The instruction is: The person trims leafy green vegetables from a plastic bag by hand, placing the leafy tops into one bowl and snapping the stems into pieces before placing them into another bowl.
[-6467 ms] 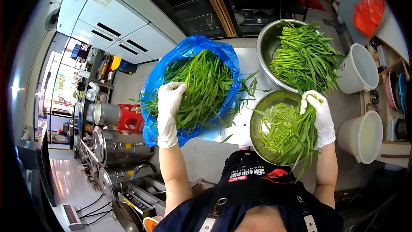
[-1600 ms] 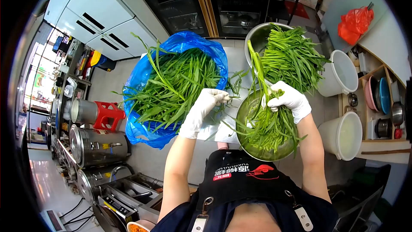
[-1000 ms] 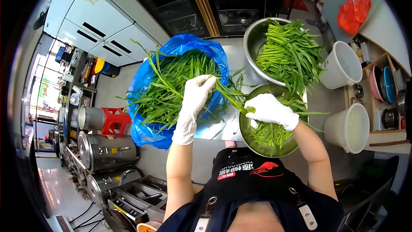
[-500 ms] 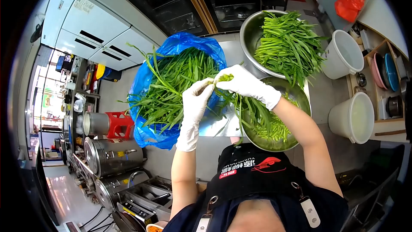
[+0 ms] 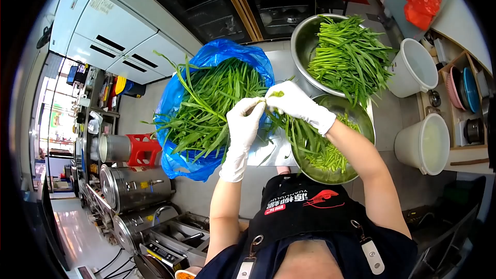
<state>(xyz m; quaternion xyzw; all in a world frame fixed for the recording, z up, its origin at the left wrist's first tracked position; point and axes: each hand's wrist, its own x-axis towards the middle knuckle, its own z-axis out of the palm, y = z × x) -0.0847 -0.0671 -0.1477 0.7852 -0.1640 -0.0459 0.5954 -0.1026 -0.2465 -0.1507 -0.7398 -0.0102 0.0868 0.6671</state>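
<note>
Both my hands wear white gloves and meet at the fingertips between a blue plastic bag [image 5: 243, 50] and two metal bowls. My right hand [image 5: 298, 104] is closed around a few water spinach stalks [image 5: 277, 94], whose leaves trail below it. My left hand [image 5: 243, 123] pinches at the stem end beside the right fingertips; the tiny piece between them is hard to see. Loose water spinach [image 5: 206, 108] fills the bag on the left. Under my right forearm, the nearer bowl [image 5: 368, 119] holds short stem pieces [image 5: 330, 157] and leafy stalks.
A farther steel bowl [image 5: 299, 54] holds a heaped bundle of water spinach [image 5: 349, 54]. Two white buckets [image 5: 423, 144] stand at the right, near a shelf with basins [image 5: 470, 87]. A red stool [image 5: 143, 150] and large steel pots [image 5: 137, 188] are at the left.
Both hands have shifted slightly to the right together, still meeting at the fingertips. The stalks remain in my right hand.
</note>
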